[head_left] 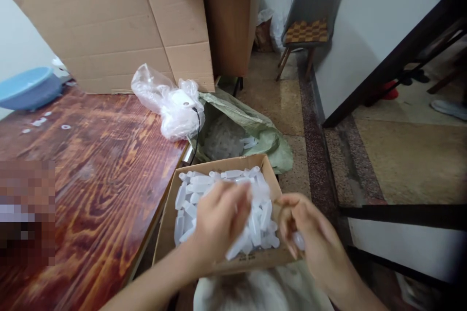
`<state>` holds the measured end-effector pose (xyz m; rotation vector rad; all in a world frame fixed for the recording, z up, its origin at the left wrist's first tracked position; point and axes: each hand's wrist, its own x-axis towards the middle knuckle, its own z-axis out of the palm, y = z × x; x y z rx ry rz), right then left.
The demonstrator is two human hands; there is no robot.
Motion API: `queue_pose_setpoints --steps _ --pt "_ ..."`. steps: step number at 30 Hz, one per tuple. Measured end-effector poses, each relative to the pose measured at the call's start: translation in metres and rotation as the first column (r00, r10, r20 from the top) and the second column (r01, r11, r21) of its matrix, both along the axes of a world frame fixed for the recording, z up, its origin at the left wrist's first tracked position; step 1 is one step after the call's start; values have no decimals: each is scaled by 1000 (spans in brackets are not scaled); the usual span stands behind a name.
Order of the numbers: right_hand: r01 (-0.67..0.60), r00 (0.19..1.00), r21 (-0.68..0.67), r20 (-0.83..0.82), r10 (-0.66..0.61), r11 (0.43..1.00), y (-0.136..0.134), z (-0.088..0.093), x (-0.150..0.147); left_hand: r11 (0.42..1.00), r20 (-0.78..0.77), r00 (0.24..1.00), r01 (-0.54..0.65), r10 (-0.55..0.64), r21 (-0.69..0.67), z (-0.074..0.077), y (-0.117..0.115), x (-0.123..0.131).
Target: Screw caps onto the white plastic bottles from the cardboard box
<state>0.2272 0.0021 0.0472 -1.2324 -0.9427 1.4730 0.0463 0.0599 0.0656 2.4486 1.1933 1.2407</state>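
A cardboard box (166,226) full of translucent white plastic bottles (199,188) stands in front of me, beside the wooden table. My left hand (223,218) is over the middle of the box, fingers bent and smeared by motion; a blurred whitish piece shows just beyond its fingertips, and whether the hand grips it is unclear. At the box's right edge is my right hand (304,226), its fingers curled round a small translucent bottle (298,240) that shows under the palm.
A green woven sack (279,148) with more translucent pieces lies open behind the box. On the wooden table (109,155) are a blue basin (31,88), a plastic bag (178,112) and a large cardboard sheet (109,24). A grey chair (312,5) stands farther back.
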Motion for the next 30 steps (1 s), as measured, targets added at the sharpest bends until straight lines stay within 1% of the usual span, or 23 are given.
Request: queue_pose_setpoints --steps 1,2,3,4,5,7,8,9,11,13,15,17,19,21,22,23,24,25,26,27,29,30 --pt "34 991 -81 -123 -44 996 2 -1 3 995 -86 991 -101 99 -14 -5 17 -1" --pt "55 976 -130 -203 -81 990 4 -2 6 975 -189 961 -215 201 -58 -12 31 -1" --pt "64 966 -153 -238 -100 986 4 -3 10 940 -310 909 -324 278 -106 -19 42 1" --pt "64 967 -160 -235 -101 985 4 -4 15 923 -423 870 -349 255 -163 -28 48 5" --pt "67 975 -154 -200 -97 986 2 -5 20 921 -515 843 -312 155 -234 -38 49 9" --pt "89 993 -109 -65 -97 990 -2 -9 29 914 -583 811 -210 -35 -347 -59 39 21" --pt "100 995 -72 24 -98 992 -5 -12 32 905 -594 799 -179 -96 -387 -69 32 27" --pt "109 988 -26 115 -105 994 -6 -16 35 896 -597 793 -168 -125 -411 -79 25 32" --pt "97 953 66 282 -112 993 -7 -22 40 878 -597 789 -177 -142 -444 -94 14 39" --pt "46 907 140 410 -100 989 -4 -27 42 866 -580 801 -179 -147 -467 -102 9 41" --pt "-23 842 217 531 -98 976 2 -29 43 858 -541 825 -153 -163 -491 -99 9 40" --pt "-118 754 293 648 -106 949 8 -28 44 849 -483 854 -101 -193 -518 -88 8 37" --pt "-260 680 339 729 -78 904 12 -23 46 842 -423 874 -29 -240 -538 -68 5 33" --pt "-381 647 361 762 -34 851 15 -16 47 824 -344 888 63 -303 -563 -45 0 28" --pt "-418 644 368 765 -16 831 15 -13 48 801 -286 897 115 -338 -588 -33 -4 26" --pt "-439 649 375 761 0 816 15 -9 48 764 -201 910 167 -363 -623 -23 -7 25" --pt "-455 660 382 751 17 804 15 -6 49 715 -105 921 216 -376 -665 -14 -11 23" --pt "-475 671 388 740 40 789 14 -3 49 646 4 929 260 -370 -718 -6 -15 22" --pt "-506 679 396 731 70 766 14 0 50 554 113 935 294 -337 -779 -1 -18 21" --pt "-538 684 412 723 96 735 12 3 50 440 213 937 320 -276 -839 2 -21 21" --pt "-590 686 455 718 117 667 10 7 50 183 363 927 375 -94 -909 4 -25 21" --pt "-601 691 483 714 111 636 8 8 51 70 411 912 409 8 -910 4 -27 22"
